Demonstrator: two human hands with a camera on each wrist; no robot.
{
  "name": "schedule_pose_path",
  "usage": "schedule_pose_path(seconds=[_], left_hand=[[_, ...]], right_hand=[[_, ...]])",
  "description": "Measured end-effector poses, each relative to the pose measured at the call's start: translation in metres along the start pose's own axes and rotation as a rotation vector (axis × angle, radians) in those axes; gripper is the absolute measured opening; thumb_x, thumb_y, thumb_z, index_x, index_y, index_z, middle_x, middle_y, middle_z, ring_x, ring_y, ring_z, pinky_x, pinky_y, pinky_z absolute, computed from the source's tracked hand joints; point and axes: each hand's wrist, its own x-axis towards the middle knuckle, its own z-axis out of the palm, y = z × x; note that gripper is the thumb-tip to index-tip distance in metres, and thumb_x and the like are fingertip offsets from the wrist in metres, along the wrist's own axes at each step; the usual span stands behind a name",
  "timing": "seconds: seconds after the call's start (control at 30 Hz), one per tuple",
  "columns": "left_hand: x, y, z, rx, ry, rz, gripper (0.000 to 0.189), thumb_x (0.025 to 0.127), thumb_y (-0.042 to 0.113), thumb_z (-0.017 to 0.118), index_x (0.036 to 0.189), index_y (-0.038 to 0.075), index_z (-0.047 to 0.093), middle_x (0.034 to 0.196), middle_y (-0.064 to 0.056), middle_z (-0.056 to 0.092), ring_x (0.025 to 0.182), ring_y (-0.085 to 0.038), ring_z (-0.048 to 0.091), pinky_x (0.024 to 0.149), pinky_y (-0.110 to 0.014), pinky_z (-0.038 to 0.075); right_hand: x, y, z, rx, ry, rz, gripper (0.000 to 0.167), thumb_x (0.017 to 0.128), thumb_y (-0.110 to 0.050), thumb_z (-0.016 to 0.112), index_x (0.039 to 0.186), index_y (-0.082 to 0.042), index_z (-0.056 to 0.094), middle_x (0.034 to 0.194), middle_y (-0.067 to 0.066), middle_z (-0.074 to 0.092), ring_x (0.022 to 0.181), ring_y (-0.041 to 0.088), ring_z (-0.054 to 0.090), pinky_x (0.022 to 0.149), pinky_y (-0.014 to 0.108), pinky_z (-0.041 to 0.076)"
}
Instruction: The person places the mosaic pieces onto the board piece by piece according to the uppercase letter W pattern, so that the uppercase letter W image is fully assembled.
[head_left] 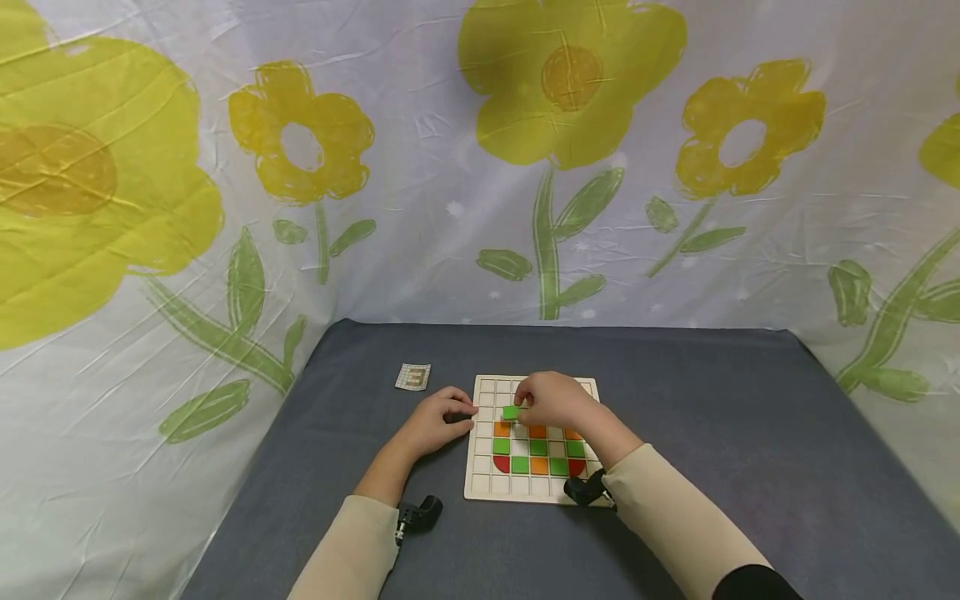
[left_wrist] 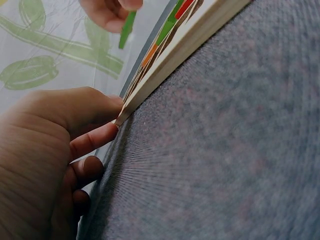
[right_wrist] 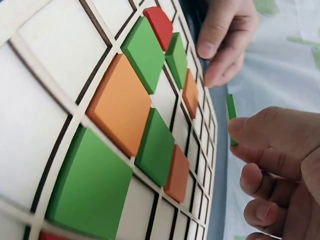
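Observation:
A pale wooden grid board (head_left: 480, 485) lies flat on the table. Orange, green and red tiles sit in its cells, including an orange tile (right_wrist: 120, 105), a green square tile (right_wrist: 92, 182) and a rounded red tile (head_left: 502, 464). Between thumb and forefinger, my right hand (head_left: 555, 402) pinches another green square tile (head_left: 511, 412), held on edge above the board's upper part in the right wrist view. My left hand (head_left: 433, 423) touches the board's left edge with thumb and forefinger tips; its other fingers bend loosely, as the left wrist view shows.
A small card (head_left: 413, 377) printed with a grid pattern lies beyond my left hand. Dark grey cloth (head_left: 712, 400) covers the table. Behind it hangs a white curtain (head_left: 420, 208) with yellow flowers. A black wrist device (head_left: 422, 514) sits at my left cuff.

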Motion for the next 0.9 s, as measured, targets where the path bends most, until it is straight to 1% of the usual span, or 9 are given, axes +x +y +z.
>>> schedule_pose_path(seconds=[0.17, 0.23, 0.37, 0.47, 0.63, 0.73, 0.9], left_hand=[[0.0, -0.002, 0.0, 0.01, -0.001, -0.006, 0.021, 0.093, 0.014, 0.077, 0.113, 0.01, 0.08, 0.115, 0.002, 0.062, 0.096, -0.016, 0.059, 0.087, -0.039, 0.05], [0.0, -0.003, 0.0, 0.006, 0.001, -0.004, 0.021, 0.093, 0.013, 0.077, 0.113, 0.01, 0.08, 0.115, 0.002, 0.062, 0.097, -0.017, 0.059, 0.087, -0.039, 0.05], [0.0, -0.004, 0.001, 0.001, -0.001, -0.003, 0.021, 0.093, 0.014, 0.078, 0.113, 0.011, 0.08, 0.115, 0.003, 0.062, 0.099, -0.016, 0.059, 0.089, -0.039, 0.051], [0.001, -0.005, 0.001, 0.0, -0.004, -0.005, 0.021, 0.093, 0.015, 0.078, 0.114, 0.011, 0.08, 0.115, 0.004, 0.062, 0.099, -0.016, 0.06, 0.089, -0.039, 0.051], [0.001, -0.005, 0.001, -0.002, -0.008, -0.011, 0.022, 0.093, 0.014, 0.077, 0.114, 0.011, 0.08, 0.115, 0.005, 0.062, 0.099, -0.016, 0.06, 0.089, -0.039, 0.05], [0.001, -0.005, 0.001, -0.002, -0.005, -0.01, 0.021, 0.093, 0.014, 0.077, 0.114, 0.011, 0.08, 0.115, 0.005, 0.061, 0.099, -0.016, 0.059, 0.089, -0.039, 0.05], [0.0, -0.005, 0.001, -0.004, -0.005, -0.017, 0.021, 0.093, 0.014, 0.077, 0.114, 0.011, 0.08, 0.115, 0.005, 0.061, 0.099, -0.016, 0.059, 0.089, -0.039, 0.05]], right_hand=[[0.012, -0.005, 0.006, -0.076, -0.022, 0.047, 0.017, 0.09, -0.024, 0.078, 0.105, -0.016, 0.079, 0.078, -0.007, 0.062, 0.068, 0.015, 0.054, 0.064, 0.034, 0.046], [0.016, -0.007, 0.007, -0.094, -0.028, 0.061, 0.017, 0.09, -0.025, 0.079, 0.104, -0.016, 0.08, 0.083, -0.006, 0.065, 0.069, 0.014, 0.055, 0.066, 0.035, 0.048], [0.022, -0.008, 0.011, -0.13, -0.038, 0.08, 0.017, 0.089, -0.026, 0.08, 0.104, -0.017, 0.08, 0.095, -0.004, 0.071, 0.074, 0.013, 0.059, 0.072, 0.037, 0.053], [0.024, -0.008, 0.013, -0.151, -0.045, 0.085, 0.018, 0.089, -0.026, 0.08, 0.105, -0.018, 0.08, 0.101, -0.003, 0.073, 0.079, 0.014, 0.063, 0.076, 0.038, 0.054], [0.026, -0.009, 0.014, -0.156, -0.048, 0.075, 0.019, 0.089, -0.026, 0.081, 0.106, -0.018, 0.08, 0.104, -0.001, 0.073, 0.086, 0.017, 0.064, 0.078, 0.04, 0.054], [0.026, -0.01, 0.014, -0.149, -0.046, 0.07, 0.019, 0.089, -0.025, 0.082, 0.106, -0.018, 0.08, 0.103, -0.001, 0.072, 0.086, 0.018, 0.064, 0.078, 0.04, 0.054], [0.026, -0.011, 0.014, -0.138, -0.035, 0.072, 0.018, 0.088, -0.025, 0.083, 0.105, -0.021, 0.082, 0.105, -0.001, 0.073, 0.091, 0.02, 0.065, 0.077, 0.04, 0.054]])
